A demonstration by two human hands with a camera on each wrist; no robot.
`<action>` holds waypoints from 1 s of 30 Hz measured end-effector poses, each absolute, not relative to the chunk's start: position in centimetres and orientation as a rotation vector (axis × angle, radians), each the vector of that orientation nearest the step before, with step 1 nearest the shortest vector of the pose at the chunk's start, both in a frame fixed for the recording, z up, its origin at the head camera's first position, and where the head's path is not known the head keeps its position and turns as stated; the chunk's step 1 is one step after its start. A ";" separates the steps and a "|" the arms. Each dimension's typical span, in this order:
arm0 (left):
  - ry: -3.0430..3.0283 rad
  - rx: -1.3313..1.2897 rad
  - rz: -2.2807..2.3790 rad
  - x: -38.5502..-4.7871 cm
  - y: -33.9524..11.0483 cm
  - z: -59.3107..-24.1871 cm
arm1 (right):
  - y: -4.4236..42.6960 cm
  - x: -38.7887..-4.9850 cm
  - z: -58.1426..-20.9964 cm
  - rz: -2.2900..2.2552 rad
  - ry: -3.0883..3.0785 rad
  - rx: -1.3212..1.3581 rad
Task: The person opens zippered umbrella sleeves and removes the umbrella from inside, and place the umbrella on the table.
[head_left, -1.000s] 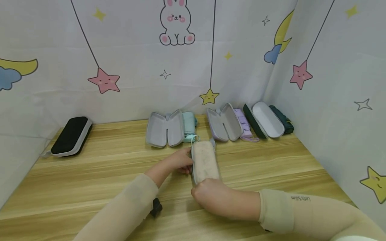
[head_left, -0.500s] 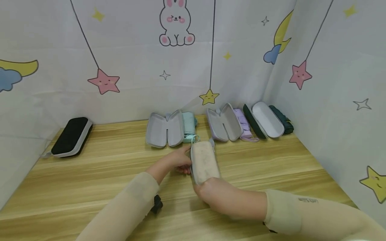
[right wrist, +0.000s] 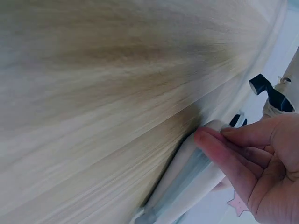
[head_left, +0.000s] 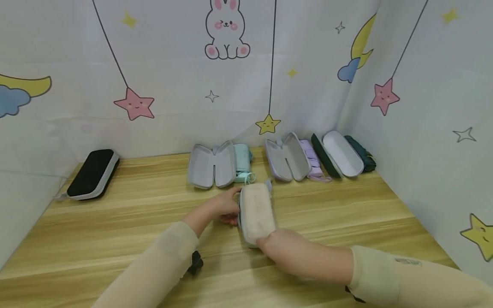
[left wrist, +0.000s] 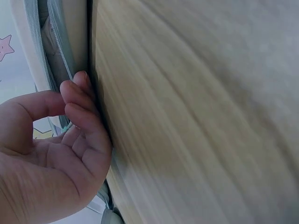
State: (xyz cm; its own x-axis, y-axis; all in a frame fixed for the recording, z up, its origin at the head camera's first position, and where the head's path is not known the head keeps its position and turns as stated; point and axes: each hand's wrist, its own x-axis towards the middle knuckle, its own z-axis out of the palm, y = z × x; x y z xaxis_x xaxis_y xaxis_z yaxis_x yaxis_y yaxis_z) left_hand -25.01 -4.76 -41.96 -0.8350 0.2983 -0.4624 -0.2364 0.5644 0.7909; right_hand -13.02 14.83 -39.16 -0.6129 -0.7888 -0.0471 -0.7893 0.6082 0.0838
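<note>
A cream case (head_left: pixel 258 211) with a grey-blue zipped side lies on the table between the two hands. My left hand (head_left: pixel 226 207) grips its left edge with bent fingers. The left wrist view shows that hand (left wrist: pixel 60 140) beside a parted zip in the case's side (left wrist: pixel 58 42), with something pale inside. At the near right corner is my right hand (head_left: pixel 286 250). In the right wrist view, thumb and forefinger of this hand (right wrist: pixel 261 158) pinch at the end of the case (right wrist: pixel 187 186); whether they hold a zip pull I cannot tell.
Along the back stand an open grey case (head_left: pixel 201 169), a mint folded bundle (head_left: pixel 242 158), an open lilac case (head_left: pixel 278 164), a purple bundle (head_left: pixel 311 158), an open dark green case (head_left: pixel 343 154) and a dark green bundle (head_left: pixel 361 155). A black case (head_left: pixel 92 173) lies far left.
The cream case has shifted slightly left and toward the near side. My right hand has moved a little to the right, around the near end; my left hand has stayed at the left edge.
</note>
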 end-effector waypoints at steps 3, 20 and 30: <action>2.237 0.051 1.222 -25.0 -5.1 -41.9 | 15.2 -13.1 -39.0 0.130 2.789 -1.306; 2.181 0.033 1.257 -24.2 -6.6 -42.0 | 17.0 -14.7 -39.5 -0.008 2.806 -1.369; 2.167 0.028 1.257 -24.2 -6.8 -42.1 | 18.0 -16.7 -39.7 -0.126 2.784 -1.367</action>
State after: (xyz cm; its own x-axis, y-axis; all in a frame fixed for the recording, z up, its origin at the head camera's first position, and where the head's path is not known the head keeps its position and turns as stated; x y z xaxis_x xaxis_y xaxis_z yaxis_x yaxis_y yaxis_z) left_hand -24.21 -6.83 -42.10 -0.8043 0.3153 -0.5037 -0.2805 0.5458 0.7896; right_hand -16.69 17.97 -39.68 -0.6113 -0.7914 0.0022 -0.7883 0.6087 -0.0893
